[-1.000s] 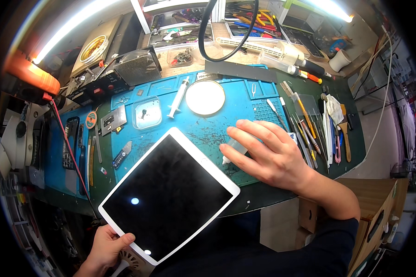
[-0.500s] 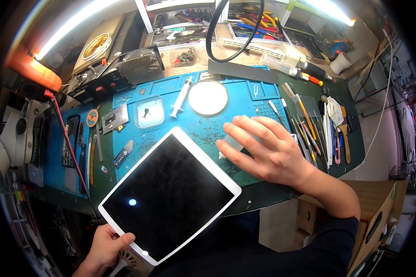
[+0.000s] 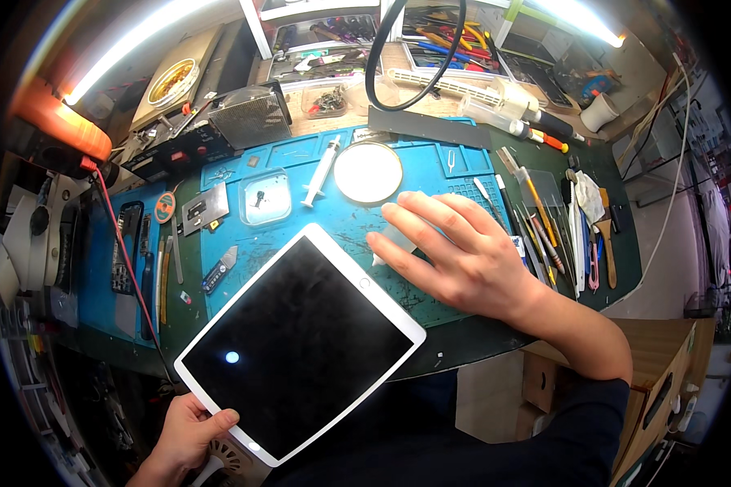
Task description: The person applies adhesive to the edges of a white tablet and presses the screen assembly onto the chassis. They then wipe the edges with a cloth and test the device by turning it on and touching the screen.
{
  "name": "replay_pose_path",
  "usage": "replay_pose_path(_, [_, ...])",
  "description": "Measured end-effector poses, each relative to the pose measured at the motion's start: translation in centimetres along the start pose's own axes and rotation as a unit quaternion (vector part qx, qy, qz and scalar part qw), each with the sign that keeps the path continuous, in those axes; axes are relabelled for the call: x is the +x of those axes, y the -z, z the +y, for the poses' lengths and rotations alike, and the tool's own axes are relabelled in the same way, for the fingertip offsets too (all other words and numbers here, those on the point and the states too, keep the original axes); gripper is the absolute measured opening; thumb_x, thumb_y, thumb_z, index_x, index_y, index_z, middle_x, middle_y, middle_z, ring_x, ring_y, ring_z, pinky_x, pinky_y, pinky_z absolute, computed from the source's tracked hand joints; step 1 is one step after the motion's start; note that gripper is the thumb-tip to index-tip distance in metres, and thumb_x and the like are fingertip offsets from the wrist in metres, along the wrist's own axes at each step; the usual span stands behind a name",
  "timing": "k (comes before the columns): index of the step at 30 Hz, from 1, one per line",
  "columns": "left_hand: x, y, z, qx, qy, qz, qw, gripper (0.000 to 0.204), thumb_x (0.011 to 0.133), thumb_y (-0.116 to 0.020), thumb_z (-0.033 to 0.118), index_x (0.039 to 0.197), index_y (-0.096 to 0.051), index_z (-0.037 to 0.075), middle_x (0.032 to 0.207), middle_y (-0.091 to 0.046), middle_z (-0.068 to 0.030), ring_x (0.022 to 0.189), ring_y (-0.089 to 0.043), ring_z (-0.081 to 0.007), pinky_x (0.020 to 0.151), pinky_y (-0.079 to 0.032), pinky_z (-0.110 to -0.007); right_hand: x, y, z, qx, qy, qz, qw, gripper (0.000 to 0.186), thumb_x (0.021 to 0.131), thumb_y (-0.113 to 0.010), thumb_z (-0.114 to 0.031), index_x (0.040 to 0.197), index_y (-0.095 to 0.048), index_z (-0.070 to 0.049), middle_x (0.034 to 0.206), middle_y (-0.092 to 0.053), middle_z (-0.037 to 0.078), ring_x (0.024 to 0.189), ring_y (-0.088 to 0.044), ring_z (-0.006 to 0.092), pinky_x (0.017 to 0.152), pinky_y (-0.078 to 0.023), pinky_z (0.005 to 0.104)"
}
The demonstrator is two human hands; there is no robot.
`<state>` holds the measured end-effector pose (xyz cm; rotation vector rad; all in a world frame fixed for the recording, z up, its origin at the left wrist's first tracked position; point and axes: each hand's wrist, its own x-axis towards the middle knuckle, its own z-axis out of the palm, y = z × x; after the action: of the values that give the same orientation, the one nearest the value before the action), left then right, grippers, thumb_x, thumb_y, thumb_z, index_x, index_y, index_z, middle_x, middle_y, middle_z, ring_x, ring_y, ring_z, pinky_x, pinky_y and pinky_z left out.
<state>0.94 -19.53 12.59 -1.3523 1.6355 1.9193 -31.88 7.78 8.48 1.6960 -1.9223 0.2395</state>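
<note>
My left hand grips the lower-left edge of a white-framed tablet, its dark screen facing up. Above the tablet's upper-right side, my right hand has its fingers spread, curving over a small translucent bottle with a white tip; the hidden thumb seems to hold it. Behind them on the blue mat are a round white lit disc, a syringe, a clear square dish and a small blade tool.
Brushes and thin tools crowd the bench's right. An orange device with a red lead, a black powered unit and a phone housing are at left. Tool trays line the back; a black cable loop hangs over it.
My right hand and the small translucent bottle have moved left and slightly away from me, toward the mat's middle. My left hand and the tablet stay nearly still.
</note>
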Motion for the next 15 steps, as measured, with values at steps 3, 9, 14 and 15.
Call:
replay_pose_path(3, [0.0, 0.0, 0.0, 0.002, 0.002, 0.000, 1.000, 0.013, 0.090, -0.079, 0.006, 0.092, -0.070, -0.002, 0.081, -0.072, -0.0091, 0.070, -0.069, -0.0140, 0.066, -0.057, -0.028, 0.4, -0.3, 0.0, -0.004, -0.002, 0.007, 1.000, 0.028, 0.088, -0.066, -0.013, 0.115, -0.070, -0.010, 0.120, -0.066, 0.008, 0.120, -0.060, 0.0217, 0.098, -0.050, 0.0367])
replay_pose_path(9, [0.0, 0.1, 0.1, -0.014, 0.016, -0.011, 1.000, 0.011, 0.090, -0.078, 0.005, 0.092, -0.070, -0.001, 0.080, -0.071, -0.0083, 0.068, -0.066, -0.0124, 0.064, -0.054, -0.027, 0.8, -0.8, 0.0, -0.003, -0.002, 0.012, 1.000, 0.029, 0.088, -0.065, -0.015, 0.116, -0.071, -0.010, 0.119, -0.066, 0.008, 0.119, -0.061, 0.0216, 0.099, -0.049, 0.0378])
replay_pose_path(14, [0.0, 0.0, 0.1, -0.020, 0.021, -0.018, 0.999, 0.009, 0.090, -0.078, 0.004, 0.092, -0.071, 0.000, 0.079, -0.070, -0.0064, 0.066, -0.063, -0.0104, 0.062, -0.051, -0.025, 1.3, -1.1, 0.0, -0.010, -0.005, 0.009, 1.000, 0.031, 0.088, -0.065, -0.016, 0.118, -0.070, -0.010, 0.120, -0.066, 0.008, 0.118, -0.061, 0.0212, 0.100, -0.048, 0.0384])
replay_pose_path(15, [-0.1, 0.0, 0.1, -0.022, 0.022, -0.018, 0.999, 0.009, 0.090, -0.078, 0.005, 0.092, -0.071, 0.000, 0.078, -0.070, -0.0061, 0.065, -0.063, -0.0100, 0.062, -0.051, -0.025, 1.4, -1.0, -0.1, -0.013, -0.006, 0.008, 1.000, 0.031, 0.088, -0.065, -0.017, 0.118, -0.070, -0.010, 0.121, -0.066, 0.008, 0.117, -0.061, 0.0210, 0.101, -0.048, 0.0385])
